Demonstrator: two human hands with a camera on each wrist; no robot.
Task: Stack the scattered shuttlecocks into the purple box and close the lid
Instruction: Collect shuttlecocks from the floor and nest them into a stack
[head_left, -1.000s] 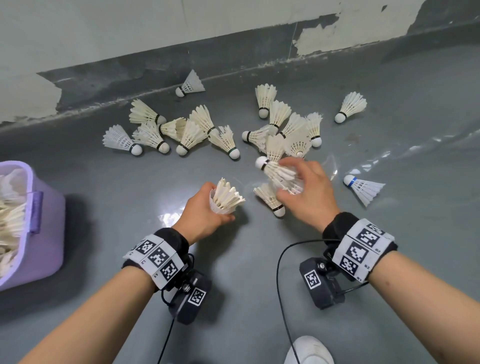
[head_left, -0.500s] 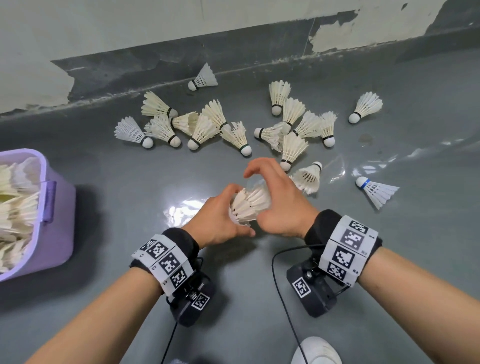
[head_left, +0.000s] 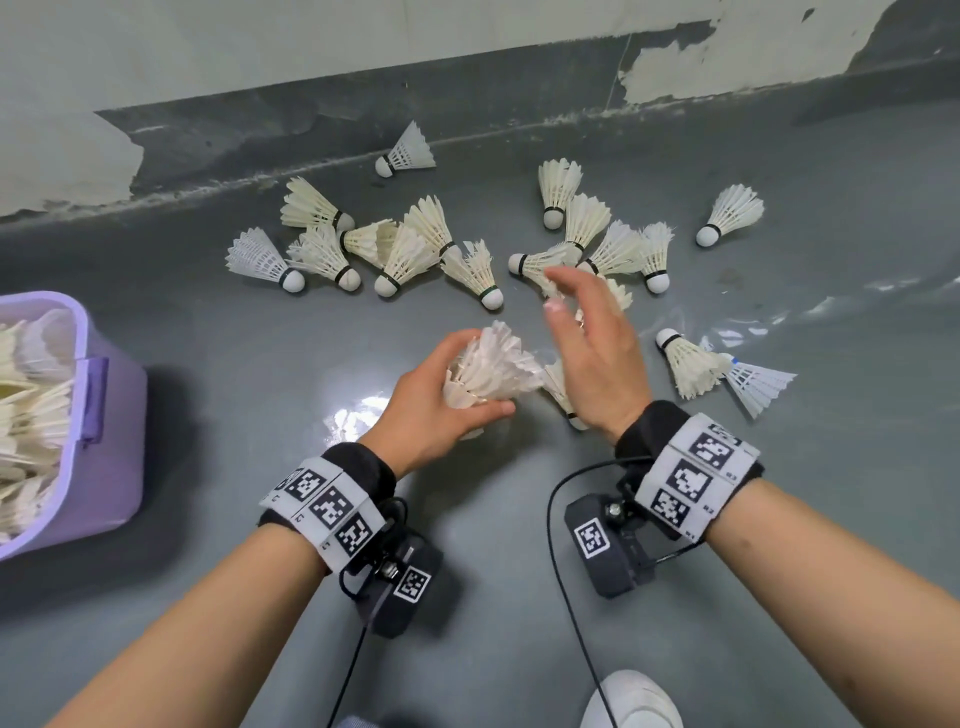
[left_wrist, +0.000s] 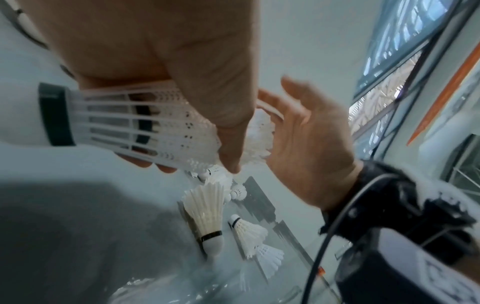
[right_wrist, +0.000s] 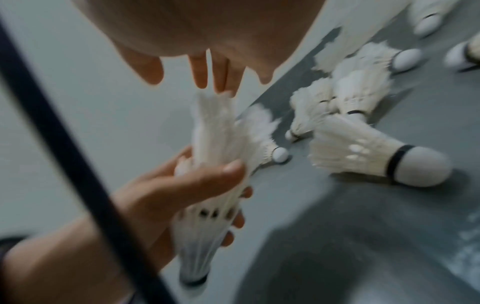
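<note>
My left hand (head_left: 441, 405) grips a nested stack of white shuttlecocks (head_left: 488, 371), feathers pointing up and right; the left wrist view shows the stack (left_wrist: 145, 125) under my thumb. Just right of it my right hand (head_left: 592, 343) is lifted with fingers spread and holds nothing; the right wrist view shows its fingertips (right_wrist: 221, 82) just above the stack's feathers (right_wrist: 215, 127). Several loose shuttlecocks (head_left: 405, 254) lie on the grey floor beyond my hands. The purple box (head_left: 104, 441) stands at the left edge, lid not seen, with many shuttlecocks inside.
A wall with peeling paint (head_left: 467, 78) runs along the far side, one shuttlecock (head_left: 405, 153) at its foot. Two shuttlecocks (head_left: 691, 364) lie right of my right hand. A white shoe tip (head_left: 634, 701) shows at the bottom. Cables hang from both wrist cameras.
My right hand picked a shuttlecock off the floor, pushed it into the stack in my left hand, then let go and lifted away with fingers spread. The left hand kept its grip.
</note>
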